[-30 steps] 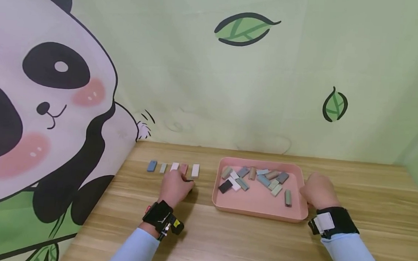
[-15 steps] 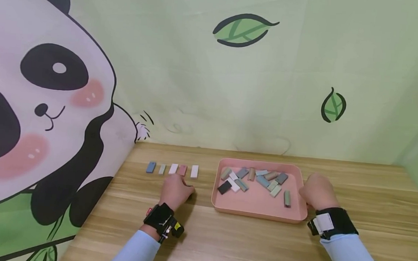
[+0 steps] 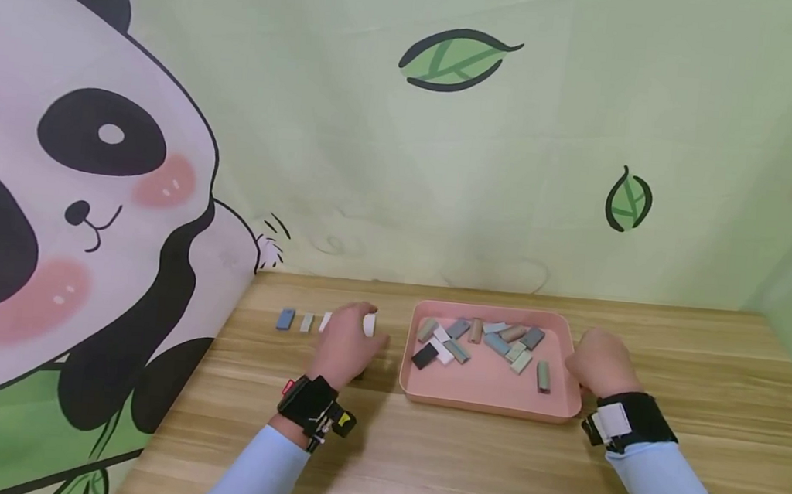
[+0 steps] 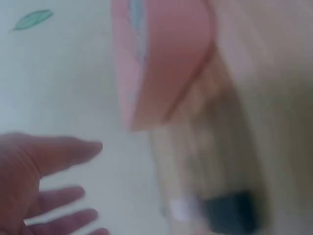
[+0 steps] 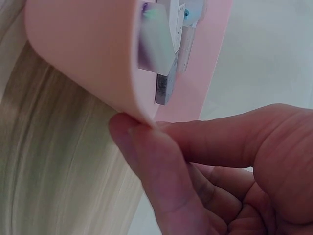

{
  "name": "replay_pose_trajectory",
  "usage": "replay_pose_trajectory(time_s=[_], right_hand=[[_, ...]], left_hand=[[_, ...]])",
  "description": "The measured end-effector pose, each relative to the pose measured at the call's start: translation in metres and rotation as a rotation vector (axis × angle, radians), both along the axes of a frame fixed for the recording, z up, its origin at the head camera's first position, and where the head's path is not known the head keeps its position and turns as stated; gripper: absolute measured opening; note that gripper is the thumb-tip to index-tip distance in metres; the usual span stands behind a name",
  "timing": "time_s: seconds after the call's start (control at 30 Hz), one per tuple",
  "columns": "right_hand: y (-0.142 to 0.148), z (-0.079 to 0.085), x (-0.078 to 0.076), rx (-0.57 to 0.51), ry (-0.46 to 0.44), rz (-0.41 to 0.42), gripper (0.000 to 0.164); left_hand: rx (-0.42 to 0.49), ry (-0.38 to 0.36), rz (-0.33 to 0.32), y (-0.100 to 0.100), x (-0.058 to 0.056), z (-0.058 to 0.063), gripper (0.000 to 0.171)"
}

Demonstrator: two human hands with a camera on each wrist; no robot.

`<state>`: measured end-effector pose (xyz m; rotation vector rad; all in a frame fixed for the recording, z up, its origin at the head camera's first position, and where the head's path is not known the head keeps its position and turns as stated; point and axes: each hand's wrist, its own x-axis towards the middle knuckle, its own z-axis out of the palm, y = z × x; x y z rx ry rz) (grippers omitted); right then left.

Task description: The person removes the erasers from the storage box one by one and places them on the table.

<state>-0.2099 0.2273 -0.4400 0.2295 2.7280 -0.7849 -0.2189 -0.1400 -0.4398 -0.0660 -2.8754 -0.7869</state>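
My left hand hovers over the table with its thumb and fingers spread apart and nothing between them. Below it lies a black block, blurred in the left wrist view and mostly hidden in the head view. Beyond the hand runs a row of small blocks: a blue block, a pale green block and white blocks, one of them a white block partly behind my fingers. The pink block of that row is hidden. My right hand pinches the rim of the pink tray at its right side.
Several loose blocks in grey, blue, green, brown and white lie in the tray, mostly toward its back. A black block is at the tray's left, a green block at its right. Behind the wooden table hangs a printed cloth.
My left hand has risen off the table, moved slightly right and away from me, and spread its fingers, letting go of the black block. My right hand keeps its pinch on the tray.
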Motion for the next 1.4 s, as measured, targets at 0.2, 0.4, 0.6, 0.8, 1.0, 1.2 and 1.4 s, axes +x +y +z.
replay_pose_trajectory(time_s=[0.2, 0.4, 0.6, 0.8, 1.0, 1.2, 1.4], right_hand=[[0.001, -0.002, -0.002, -0.005, -0.014, -0.008, 0.02], [0.001, -0.005, -0.002, -0.017, -0.018, -0.019, 0.019], [0.001, -0.005, -0.002, -0.019, -0.019, -0.026, 0.018], [0.0, -0.003, -0.002, -0.014, -0.022, -0.025, 0.018], [0.0, -0.002, -0.003, -0.012, -0.018, -0.026, 0.019], [0.0, -0.003, -0.003, -0.015, -0.025, -0.036, 0.02], [0.002, -0.002, -0.003, -0.027, -0.017, -0.045, 0.02]], left_hand=[[-0.089, 0.1, -0.234, 0.027, -0.008, 0.008, 0.066], [-0.203, 0.112, -0.434, 0.052, -0.014, 0.004, 0.072], [-0.285, 0.087, -0.553, 0.072, -0.02, -0.008, 0.078], [-0.343, 0.127, -0.621, 0.089, -0.025, -0.022, 0.071], [-0.36, 0.084, -0.625, 0.1, -0.024, -0.033, 0.054], [-0.458, 0.082, -0.615, 0.108, -0.026, -0.037, 0.028], [-0.492, 0.023, -0.615, 0.113, -0.028, -0.037, 0.011]])
